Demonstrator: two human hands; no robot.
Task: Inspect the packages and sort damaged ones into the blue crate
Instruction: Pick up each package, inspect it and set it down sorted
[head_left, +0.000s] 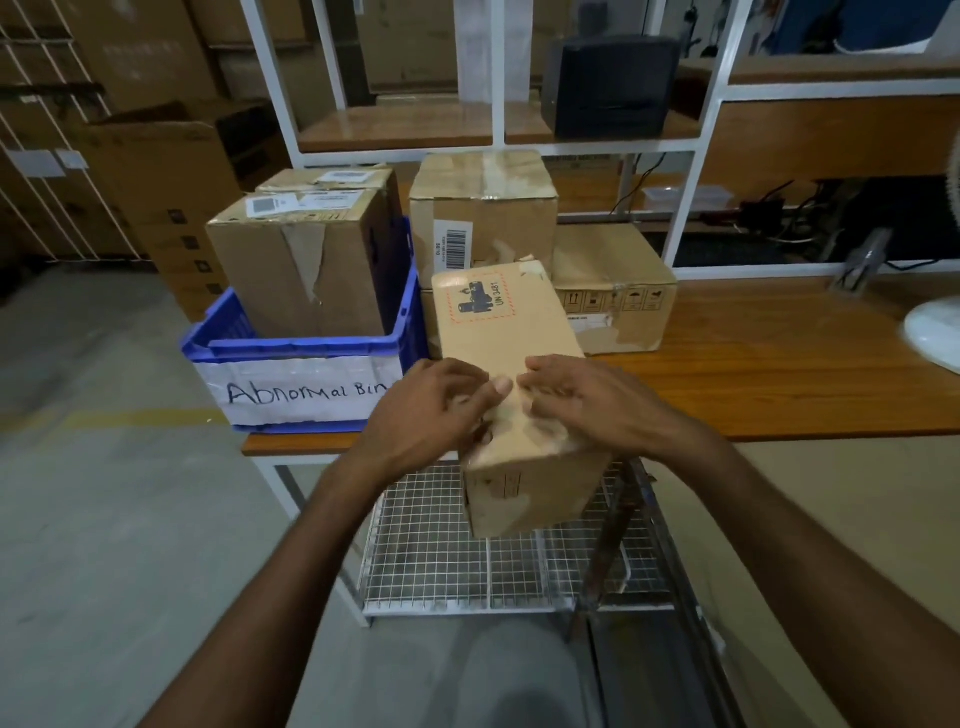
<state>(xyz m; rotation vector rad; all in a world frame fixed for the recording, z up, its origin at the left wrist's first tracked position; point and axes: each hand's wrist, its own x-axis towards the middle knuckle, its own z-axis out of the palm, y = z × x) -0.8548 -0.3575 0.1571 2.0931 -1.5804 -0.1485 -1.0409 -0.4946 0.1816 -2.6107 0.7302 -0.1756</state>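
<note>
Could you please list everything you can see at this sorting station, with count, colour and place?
UN 3481 carton: one, tan, over the table's near edge
blue crate: one, blue, white "Abnormal Bin" label, table's left end
crated cartons: two, brown, in the crate, the front one with torn tape
barcode carton: one, brown, on the table at the back
low carton: one, brown, right of the barcode carton
table: one, wood-brown
shelf frame: one, white, behind the table
black device: one, on the shelf
fan: one, white, right edge, cut off
mesh cart: one, white wire, below the table edge
left hand: grips the UN 3481 carton's left edge
right hand: rests on its top
</note>
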